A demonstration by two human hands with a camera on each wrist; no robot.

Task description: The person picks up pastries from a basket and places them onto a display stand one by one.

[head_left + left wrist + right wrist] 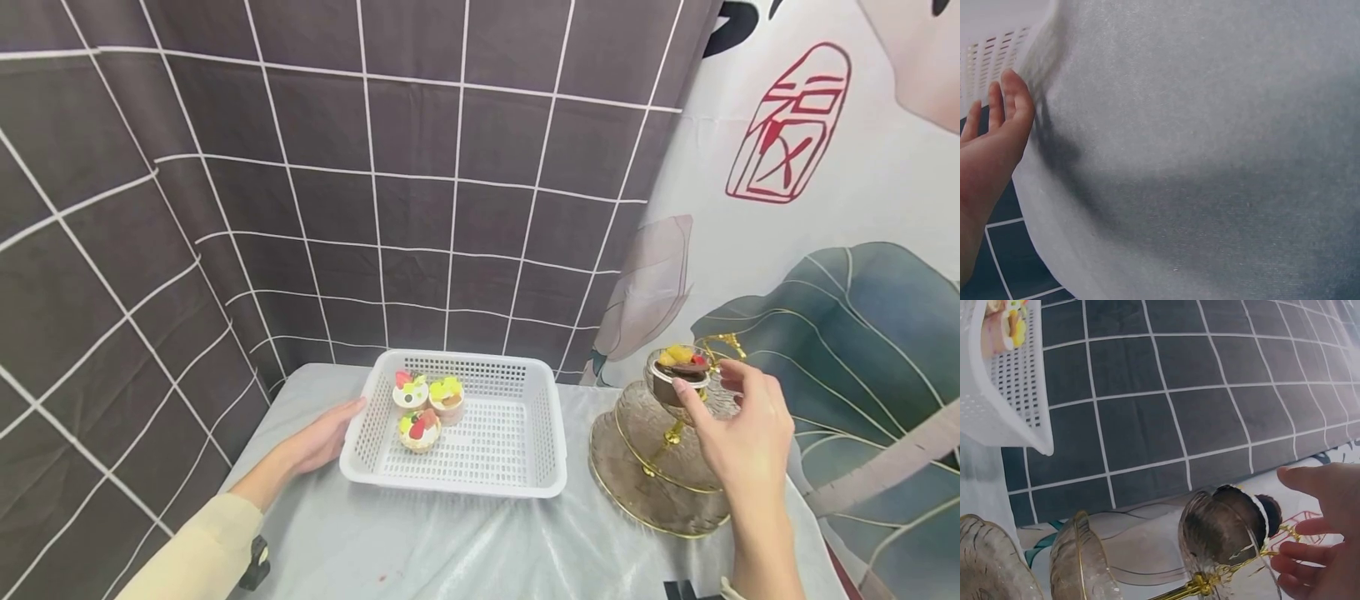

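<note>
My left hand [330,435] is at the left wall of a white plastic basket [517,483], its fingers extended at the rim. Inside, grouped on the left, are three small toy cakes [420,430] topped with fruit. On the right, a chocolate cake cup [678,375] with yellow and red fruit sits in the top dish of a tiered glass stand [626,492]. My right hand [750,425] is beside that dish, thumb and fingers spread apart. In the right wrist view a gap shows between the fingertips and the dark cup [1235,519]; nothing is held.
A grey-white cloth [480,542] covers the table. The stand has gold rims, a gold stem and a gold top ornament [723,342]. A dark grid-patterned curtain [420,208] hangs behind, with a printed white one [705,167] on the right.
</note>
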